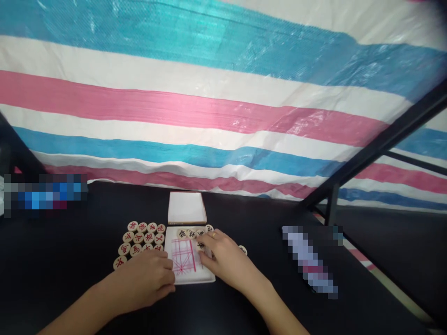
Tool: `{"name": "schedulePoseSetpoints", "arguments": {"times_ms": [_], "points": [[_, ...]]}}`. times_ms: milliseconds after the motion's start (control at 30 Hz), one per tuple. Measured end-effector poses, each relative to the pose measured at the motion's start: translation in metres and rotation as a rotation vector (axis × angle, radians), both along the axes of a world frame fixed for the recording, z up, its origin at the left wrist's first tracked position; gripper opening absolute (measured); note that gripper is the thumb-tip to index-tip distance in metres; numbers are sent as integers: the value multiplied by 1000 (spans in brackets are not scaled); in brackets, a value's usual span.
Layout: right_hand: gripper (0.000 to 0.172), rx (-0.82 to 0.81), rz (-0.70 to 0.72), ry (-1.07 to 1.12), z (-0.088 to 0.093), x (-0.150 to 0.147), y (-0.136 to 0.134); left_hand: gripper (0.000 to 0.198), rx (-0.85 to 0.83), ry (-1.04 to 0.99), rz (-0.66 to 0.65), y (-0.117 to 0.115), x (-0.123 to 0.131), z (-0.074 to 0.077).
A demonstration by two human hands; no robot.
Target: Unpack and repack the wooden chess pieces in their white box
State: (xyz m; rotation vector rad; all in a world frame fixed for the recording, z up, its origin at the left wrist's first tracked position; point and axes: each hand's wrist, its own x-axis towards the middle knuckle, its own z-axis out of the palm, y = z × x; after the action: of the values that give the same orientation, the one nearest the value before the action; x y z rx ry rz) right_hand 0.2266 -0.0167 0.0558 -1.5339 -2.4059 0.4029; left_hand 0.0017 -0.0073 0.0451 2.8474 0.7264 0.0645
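Note:
A small white tray (190,278) with a red grid sheet inside lies on the black table. Several round wooden chess pieces with black characters (186,233) line its far end. My right hand (223,258) rests over the tray's right side, fingers curled on a black-marked piece. My left hand (148,277) lies at the tray's left edge, fingers curled against it. Several pieces with red characters (141,239) lie in rows left of the tray.
A white lid or second tray (186,207) lies just beyond the first. One piece (243,250) peeks out right of my right hand. A striped blue, pink and white tarp hangs behind. A black metal frame (366,153) slants at right.

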Motion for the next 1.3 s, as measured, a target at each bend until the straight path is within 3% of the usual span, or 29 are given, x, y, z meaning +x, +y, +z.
{"name": "schedulePoseSetpoints", "arguments": {"times_ms": [100, 300, 467, 567, 667, 800, 900, 1100, 1200, 1300], "points": [[18, 82, 46, 36, 4, -13, 2, 15, -2, 17, 3, -1, 1, 2], [10, 213, 203, -207, -11, -54, 25, 14, 2, 10, 11, -1, 0, 0], [15, 292, 126, -201, -15, -58, 29, 12, 27, 15, 30, 1, -2, 0], [20, 275, 34, -79, -8, -34, 25, 11, 39, 39, 31, 0, -2, 3], [22, 206, -51, 80, -8, 15, 24, 13, 43, 49, 23, -2, 0, 5], [24, -13, -241, 343, -25, 90, 19, 12, 57, 31, 38, -6, 1, 7], [30, -220, -296, 447, -33, 122, 12, 19, 78, -21, 46, -5, -2, 10], [26, -322, -207, 371, -27, 123, 5, 24, 78, -77, 133, 10, -14, 22], [21, -235, -242, 359, -31, 118, 9, 23, 62, -54, 165, 10, -16, 25], [20, -112, -274, 341, -36, 112, 13, 20, 51, -45, 117, 3, -12, 21]]}}
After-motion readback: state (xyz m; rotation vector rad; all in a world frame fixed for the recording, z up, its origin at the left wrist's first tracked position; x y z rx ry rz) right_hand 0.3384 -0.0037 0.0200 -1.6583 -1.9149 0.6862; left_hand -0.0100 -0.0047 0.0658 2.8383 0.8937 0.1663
